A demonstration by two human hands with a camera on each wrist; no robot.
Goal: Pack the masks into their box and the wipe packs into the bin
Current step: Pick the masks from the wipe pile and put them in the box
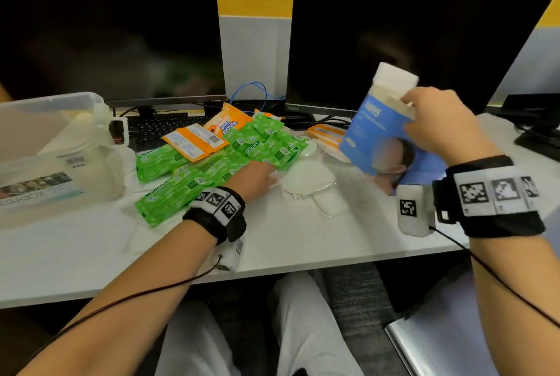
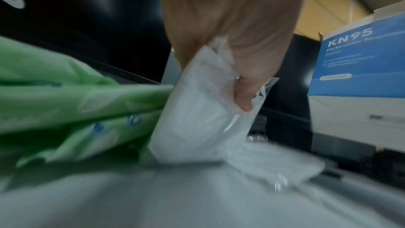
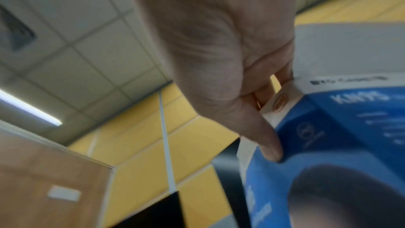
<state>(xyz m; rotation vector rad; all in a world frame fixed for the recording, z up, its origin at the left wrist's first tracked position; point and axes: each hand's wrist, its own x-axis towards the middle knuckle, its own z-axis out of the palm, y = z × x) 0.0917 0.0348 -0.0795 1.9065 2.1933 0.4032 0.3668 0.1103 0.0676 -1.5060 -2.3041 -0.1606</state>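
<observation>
My right hand (image 1: pixel 436 124) grips the blue KN95 mask box (image 1: pixel 378 133) near its opened top flap and holds it tilted above the desk; the thumb (image 3: pixel 267 146) presses its blue face. My left hand (image 1: pixel 257 178) lies low on the desk at the edge of the green wipe packs (image 1: pixel 212 163) and pinches a white mask in a clear wrapper (image 2: pixel 197 110). More wrapped white masks (image 1: pixel 309 181) lie just right of that hand. Orange wipe packs (image 1: pixel 197 140) rest on the green pile. The clear plastic bin (image 1: pixel 60 139) stands at the far left.
Two dark monitors (image 1: pixel 115 36) stand behind the pile, with a keyboard (image 1: pixel 157 130) and a blue cable (image 1: pixel 251 93) between them. The white desk's (image 1: pixel 303 248) front edge runs just before my lap. A black device (image 1: pixel 539 133) sits at the far right.
</observation>
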